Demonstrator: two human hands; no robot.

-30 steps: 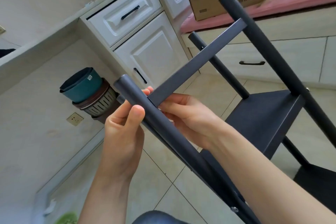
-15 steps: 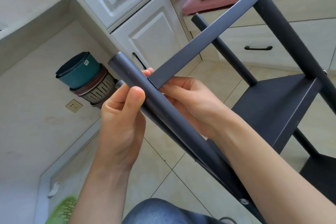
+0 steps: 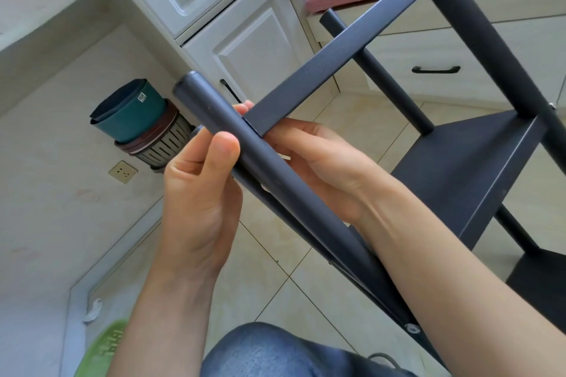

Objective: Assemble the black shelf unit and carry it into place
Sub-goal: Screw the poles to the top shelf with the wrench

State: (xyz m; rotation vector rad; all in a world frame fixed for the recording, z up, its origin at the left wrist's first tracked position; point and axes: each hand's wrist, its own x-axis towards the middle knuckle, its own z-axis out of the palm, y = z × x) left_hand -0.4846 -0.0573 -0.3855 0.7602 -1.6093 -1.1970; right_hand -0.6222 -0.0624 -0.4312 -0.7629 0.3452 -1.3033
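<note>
Left hand (image 3: 199, 193) wraps the near round leg (image 3: 245, 150) of the black shelf unit (image 3: 477, 168), thumb pressed flat across the tube, fingers curled behind. Right hand (image 3: 321, 168) cups the same leg from the other side, fingertips at the joint where the flat crossbar (image 3: 343, 46) butts against it (fingers mostly hidden behind the tube). The unit lies tilted over the tiled floor (image 3: 275, 269), shelves angled away right. Stacked plant pots (image 3: 137, 122) sit beside the white cabinet (image 3: 245, 40).
</note>
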